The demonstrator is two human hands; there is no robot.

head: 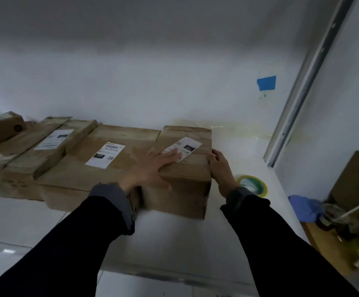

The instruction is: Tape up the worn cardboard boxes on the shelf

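The cardboard box sits on the white shelf — left hand flat on top, right hand gripping its side; tape roll just behind, larger box touching left.

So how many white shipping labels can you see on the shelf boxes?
3: one on the right box under the left hand, one on the middle box, one on the left box. Others may be hidden.
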